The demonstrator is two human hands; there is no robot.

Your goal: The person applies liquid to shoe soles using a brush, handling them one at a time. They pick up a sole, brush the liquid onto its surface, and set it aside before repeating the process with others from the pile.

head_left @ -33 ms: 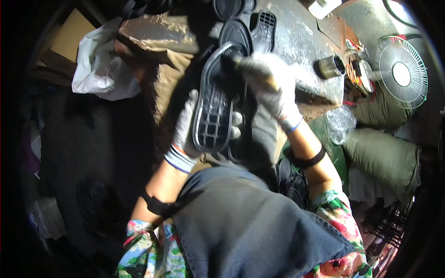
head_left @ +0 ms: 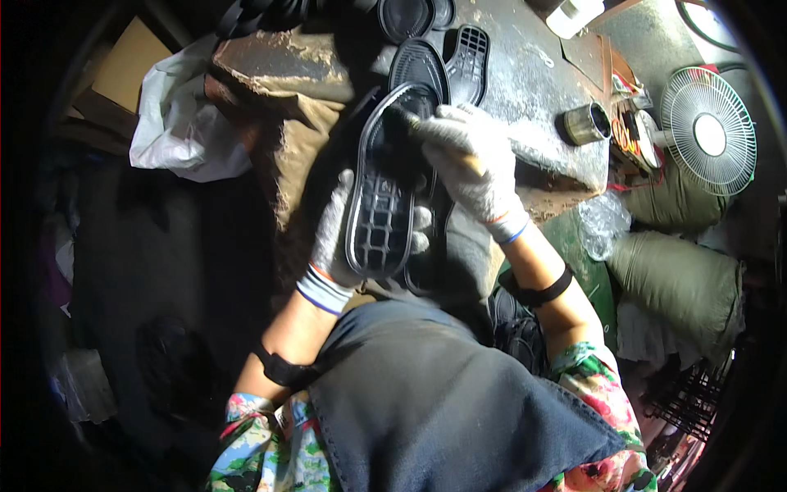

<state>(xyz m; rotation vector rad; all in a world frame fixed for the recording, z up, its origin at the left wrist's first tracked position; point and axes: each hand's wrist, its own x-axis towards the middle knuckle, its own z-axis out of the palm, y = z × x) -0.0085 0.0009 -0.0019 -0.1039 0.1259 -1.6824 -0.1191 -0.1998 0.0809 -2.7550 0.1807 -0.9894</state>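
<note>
My left hand (head_left: 329,230), in a pale knit glove, is closed round the lower part of a black shoe sole (head_left: 384,201). Its thumb lies along the left edge and fingertips show at the right edge. The sole's inner side faces up, with a raised rim and a grid of square hollows at the near end. Over the far end, my gloved right hand (head_left: 475,160) is closed on a brush (head_left: 407,117). The dark brush head is at the sole's inside; whether it touches is too dark to tell. More black soles (head_left: 420,64) lie just beyond.
A worn workbench (head_left: 525,74) bears a metal can (head_left: 587,123) near its right edge and a white container (head_left: 572,16) farther back. A white sack (head_left: 184,123) hangs at left. On the right are a fan (head_left: 709,123) and stuffed green sacks (head_left: 676,279).
The sole and both hands appear slightly lower in the picture, along with a small shift of the view. The brush hand has moved slightly toward me; both grips are unchanged.
</note>
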